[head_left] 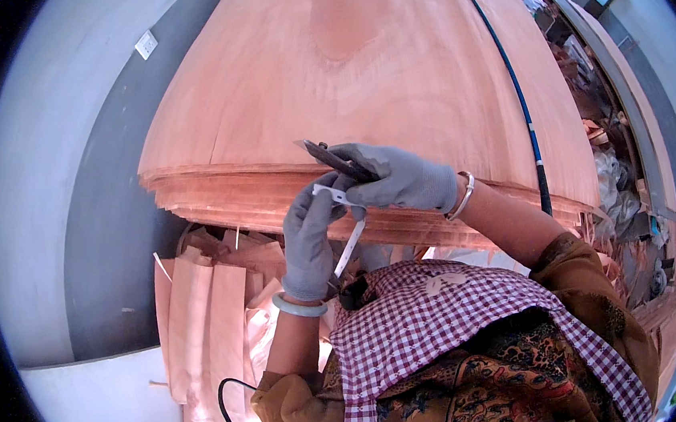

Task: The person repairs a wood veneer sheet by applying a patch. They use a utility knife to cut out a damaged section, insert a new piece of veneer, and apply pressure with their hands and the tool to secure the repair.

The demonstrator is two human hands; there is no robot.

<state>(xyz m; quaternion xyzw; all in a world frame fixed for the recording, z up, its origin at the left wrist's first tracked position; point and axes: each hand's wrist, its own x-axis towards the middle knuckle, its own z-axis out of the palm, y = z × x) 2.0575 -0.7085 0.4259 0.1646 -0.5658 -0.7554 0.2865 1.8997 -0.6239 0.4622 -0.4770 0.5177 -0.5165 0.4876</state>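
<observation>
My left hand (306,242), in a grey glove, has its fingers closed on a narrow white strip (349,246), which hangs down past that wrist. Just to the right and higher, my right hand (395,178), also gloved, grips a dark knife (333,155) with the tip pointing up-left, its fingers close against the strip and the left fingertips. Both hands are over the front edge of a tall stack of thin pinkish wood veneer sheets (264,105). A long dark blue rod or hose (514,83) lies along the stack's right part.
Loose veneer strips (203,319) lie below the stack at left. A grey-painted wall (107,231) with a white socket (145,44) borders the left. Plastic bags (609,179) and scraps crowd the right side. My checked apron (436,323) fills the lower middle.
</observation>
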